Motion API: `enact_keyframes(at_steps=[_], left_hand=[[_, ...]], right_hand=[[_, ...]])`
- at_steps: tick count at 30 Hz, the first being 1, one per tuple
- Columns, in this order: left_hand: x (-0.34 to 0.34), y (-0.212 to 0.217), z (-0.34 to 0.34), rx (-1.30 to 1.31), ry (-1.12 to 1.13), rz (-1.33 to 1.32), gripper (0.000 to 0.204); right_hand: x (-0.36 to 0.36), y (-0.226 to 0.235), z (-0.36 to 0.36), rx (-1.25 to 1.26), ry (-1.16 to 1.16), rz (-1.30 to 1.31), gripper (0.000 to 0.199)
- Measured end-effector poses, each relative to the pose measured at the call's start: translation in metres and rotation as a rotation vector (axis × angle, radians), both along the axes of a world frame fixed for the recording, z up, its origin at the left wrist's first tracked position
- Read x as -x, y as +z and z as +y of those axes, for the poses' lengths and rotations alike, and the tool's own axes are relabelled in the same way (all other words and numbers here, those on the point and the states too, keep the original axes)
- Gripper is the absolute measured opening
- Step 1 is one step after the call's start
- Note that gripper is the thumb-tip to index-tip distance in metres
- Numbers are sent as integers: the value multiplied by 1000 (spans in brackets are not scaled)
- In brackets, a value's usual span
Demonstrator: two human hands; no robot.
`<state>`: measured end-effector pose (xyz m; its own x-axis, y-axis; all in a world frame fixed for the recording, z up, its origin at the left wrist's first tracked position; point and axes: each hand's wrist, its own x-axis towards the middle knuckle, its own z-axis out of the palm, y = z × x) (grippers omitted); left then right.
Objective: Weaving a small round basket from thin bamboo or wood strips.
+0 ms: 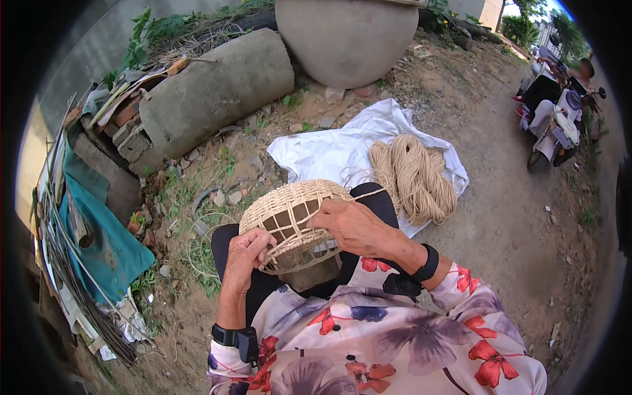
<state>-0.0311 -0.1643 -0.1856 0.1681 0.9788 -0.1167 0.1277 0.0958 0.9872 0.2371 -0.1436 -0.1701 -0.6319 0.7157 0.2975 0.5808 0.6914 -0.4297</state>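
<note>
Straw weaving is held on the lap: a half-made woven basket [293,217], pale tan with an open lattice band and a dark inner form showing through, is steadied between both hands above the dark trousers. The left hand [247,253] is closed around the basket's near left rim, fingers curled over the edge. The right hand [352,224] is laid across the basket's right side, fingers bent and pinched on a thin straw cord [365,194], which is stretched from the basket toward the upper right. A thick hank of straw rope [415,174] is laid just beyond the knees on a white cloth [322,155] spread over bare dirt ground [513,230]. A black band is worn on each wrist, and flowered sleeves are seen at the lower edge. Behind the cloth, a concrete cylinder [217,89] and a large round concrete vessel [345,39] are set. A teal tarp [99,224] is draped at the left. A parked scooter [553,112] is seen at the upper right, well apart.
</note>
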Motion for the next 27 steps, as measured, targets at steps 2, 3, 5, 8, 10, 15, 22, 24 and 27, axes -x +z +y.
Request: enact_keyframes(at_steps=[2,3,5,8,10,15,22,24,27], left_hand=[[1,-2,-2,44,13,-64,27],[1,-1,-3,52,8,-76,27],[1,-1,-6,64,5,-86,27],[1,-3,-4,46,14,-6,28],[-3,-3,-3,-184,-23,360,29],[-14,2,-7,-397,-32,613,25],[29,-34,-10,-10,133,-308,26],[32,-44,-14,77,185,-667,25],[35,-51,-20,185,182,-782,27]], right_hand=[[2,-2,1,35,56,46,35],[2,-1,2,40,57,49,35],[4,1,2,8,61,39,35],[6,-6,1,-37,65,-8,31],[10,-7,1,-58,58,-29,27],[6,-8,10,86,53,310,23],[-20,-26,7,120,-38,442,24],[-24,-25,9,155,-20,389,22],[-29,-26,14,282,-4,401,21]])
